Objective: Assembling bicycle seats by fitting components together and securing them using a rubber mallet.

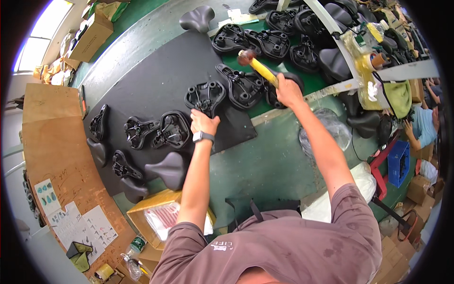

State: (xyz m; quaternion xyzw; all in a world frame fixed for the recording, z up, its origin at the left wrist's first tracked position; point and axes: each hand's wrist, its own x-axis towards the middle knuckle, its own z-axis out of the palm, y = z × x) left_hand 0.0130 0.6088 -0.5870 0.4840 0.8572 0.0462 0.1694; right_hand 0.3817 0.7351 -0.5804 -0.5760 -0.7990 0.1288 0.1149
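A black bicycle saddle lies underside up on the black mat. My left hand grips its narrow end, a grey-banded watch on the wrist. In my right hand is a hammer with a yellow handle and a brownish, worn head. The hammer head is raised above the saddles, apart from the one in my left hand. Just right of that one lies another upturned saddle. Part of a further saddle shows beneath my right hand.
Several saddles lie left on the mat, including an upturned saddle and a smooth-side-up saddle. More saddles crowd the back right near a white metal frame. A yellow box stands by my left arm. Someone in blue is at the far right.
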